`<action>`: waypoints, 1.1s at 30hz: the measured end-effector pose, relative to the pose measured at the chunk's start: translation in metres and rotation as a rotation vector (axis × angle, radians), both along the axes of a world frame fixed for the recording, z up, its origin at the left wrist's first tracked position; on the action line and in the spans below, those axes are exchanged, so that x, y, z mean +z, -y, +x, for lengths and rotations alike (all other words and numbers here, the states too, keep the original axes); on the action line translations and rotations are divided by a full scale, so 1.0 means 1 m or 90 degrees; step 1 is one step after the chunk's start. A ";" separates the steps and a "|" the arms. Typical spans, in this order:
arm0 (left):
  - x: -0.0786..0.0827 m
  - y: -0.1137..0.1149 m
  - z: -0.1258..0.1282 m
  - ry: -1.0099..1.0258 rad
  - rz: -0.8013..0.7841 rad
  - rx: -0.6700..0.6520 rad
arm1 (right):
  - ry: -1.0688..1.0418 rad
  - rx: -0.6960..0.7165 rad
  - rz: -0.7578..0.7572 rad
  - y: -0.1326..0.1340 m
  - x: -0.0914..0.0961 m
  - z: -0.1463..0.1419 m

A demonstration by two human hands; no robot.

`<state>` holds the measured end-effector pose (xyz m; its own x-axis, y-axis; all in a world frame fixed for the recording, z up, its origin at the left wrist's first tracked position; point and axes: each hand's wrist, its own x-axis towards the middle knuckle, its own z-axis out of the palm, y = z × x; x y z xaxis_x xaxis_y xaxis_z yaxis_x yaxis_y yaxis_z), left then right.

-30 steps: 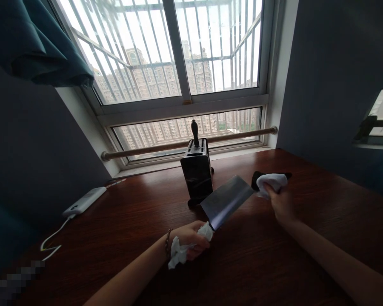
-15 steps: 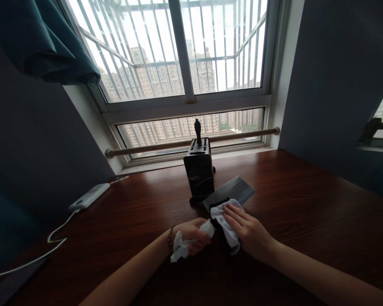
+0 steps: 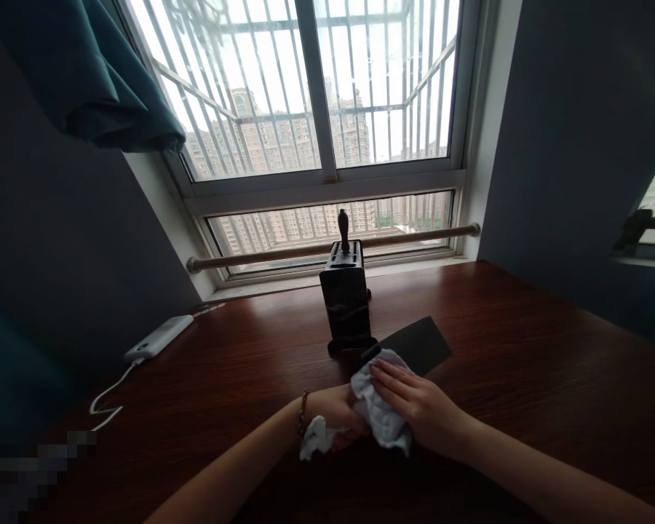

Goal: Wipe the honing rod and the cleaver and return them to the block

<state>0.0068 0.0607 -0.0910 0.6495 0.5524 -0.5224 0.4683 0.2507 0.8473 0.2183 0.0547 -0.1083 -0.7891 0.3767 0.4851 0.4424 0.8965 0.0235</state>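
Note:
A cleaver with a broad, dark rectangular blade points up and to the right, low over the table. My left hand, a bracelet at its wrist, is closed around the near end of the cleaver; the handle itself is hidden. A crumpled white tissue sticks out of that fist. My right hand presses a bunched white cloth against the blade near the left hand, fingers laid together on top. Just beyond the blade stands a black knife block, with one dark-handled knife upright in it.
Both hands work above a reddish-brown wooden table. On its left side lies a white power bank with a white cable. Behind the table runs a rail before a barred window. A blue curtain hangs upper left.
The cleaver blade has turned from a light, shiny look to dark and shifted slightly right. The cloth now covers more of the blade's near end and part of my left hand.

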 end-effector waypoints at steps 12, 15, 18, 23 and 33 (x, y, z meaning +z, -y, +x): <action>0.006 -0.006 -0.007 -0.110 0.216 -0.002 | -0.636 -0.177 -0.519 -0.051 -0.007 0.041; 0.011 -0.003 -0.007 -0.234 0.520 0.031 | -0.916 -0.040 -0.810 -0.053 0.003 0.042; 0.013 -0.001 -0.005 -0.462 0.669 0.050 | -1.028 0.065 -0.917 -0.051 0.011 0.040; 0.015 0.001 0.000 -0.640 0.746 0.049 | -1.086 0.083 -0.991 -0.051 0.012 0.043; 0.010 0.006 0.008 -0.624 0.763 0.156 | -1.104 -0.095 -0.854 -0.057 -0.005 0.046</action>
